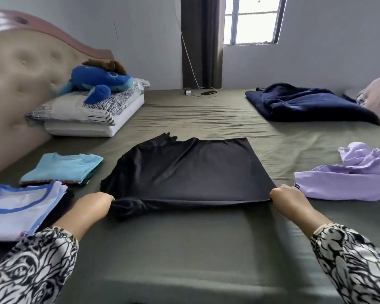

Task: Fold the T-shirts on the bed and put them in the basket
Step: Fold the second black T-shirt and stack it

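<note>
Black T-shirt (185,170) lies spread flat in the middle of the bed (184,249), on an olive-green sheet, with its near edge pulled into a straight line between the two hands. At the near left corner the left hand (94,204) grips a bunched fold of the black cloth, fingers curled round it. At the near right corner the right hand (286,197) pinches the hem, fingers curled over the edge. Both forearms wear black-and-white patterned sleeves (355,257).

Just left of the black shirt sits a folded light-blue T-shirt (64,167) on top of other folded pieces, and nearer the person a folded white T-shirt with blue trim (20,207). To the right, close to the right hand, lies a crumpled lilac T-shirt (349,174), not folded.

Farther back on the right is a rumpled navy blanket (309,104). On the left, against the padded headboard (15,84), stacked pillows (90,115) carry a blue plush toy (99,81). A phone on a charging cable (207,92) rests at the far edge, under the window (252,18).
</note>
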